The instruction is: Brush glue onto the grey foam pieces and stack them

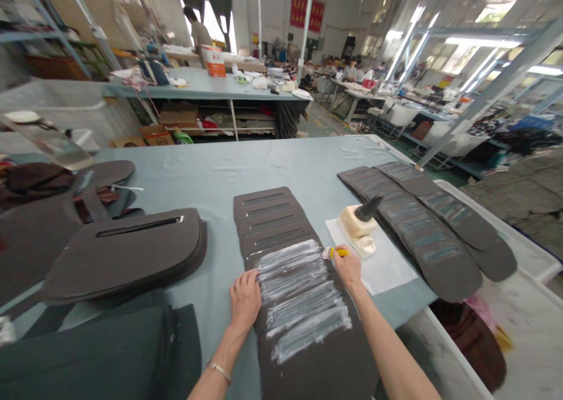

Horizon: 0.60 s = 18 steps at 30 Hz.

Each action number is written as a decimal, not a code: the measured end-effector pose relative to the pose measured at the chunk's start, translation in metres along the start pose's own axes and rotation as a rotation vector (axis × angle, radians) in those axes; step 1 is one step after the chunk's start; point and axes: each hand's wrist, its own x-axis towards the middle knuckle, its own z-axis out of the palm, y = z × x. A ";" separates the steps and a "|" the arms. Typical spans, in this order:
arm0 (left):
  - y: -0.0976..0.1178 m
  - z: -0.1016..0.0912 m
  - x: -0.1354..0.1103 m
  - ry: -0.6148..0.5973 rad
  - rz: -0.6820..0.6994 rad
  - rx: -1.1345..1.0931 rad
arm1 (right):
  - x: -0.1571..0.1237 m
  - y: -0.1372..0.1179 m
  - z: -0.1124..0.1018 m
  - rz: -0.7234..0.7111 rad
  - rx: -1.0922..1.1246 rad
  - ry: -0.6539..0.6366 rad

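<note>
In my right hand (349, 266) is a small brush (338, 251) with a yellow handle, its pale bristles at the right edge of a dark grey panel (321, 370). White, wet-looking streaks (303, 294) run in bands across this panel, over its slots. My left hand (245, 299) rests at the panel's left edge, fingers laid on it and holding nothing. Beyond it, several similar slotted panels (269, 213) overlap like steps. To the right of the brush, a cream-coloured block-shaped container (354, 224) with a black cone (368, 207) sits on a white sheet (391, 271).
Overlapping panels with streaked bands (413, 230) lie along the table's right side. At left are a pile of dark panels with a zipped slot (132, 253) and dark green material (97, 353). Another blue table (193, 89) stands behind, with a person (200, 33) beside it.
</note>
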 end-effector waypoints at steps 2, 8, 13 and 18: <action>-0.006 0.003 0.004 -0.007 -0.053 -0.076 | 0.019 0.022 -0.033 0.081 -0.009 0.098; -0.032 -0.001 0.018 0.034 -0.204 -0.352 | 0.050 0.064 -0.115 0.333 -0.025 0.411; -0.017 -0.011 0.009 -0.125 -0.361 -0.310 | 0.063 0.090 -0.107 0.332 0.076 0.393; 0.008 -0.009 -0.004 -0.175 -0.435 -0.289 | 0.066 0.107 -0.083 0.331 0.199 0.290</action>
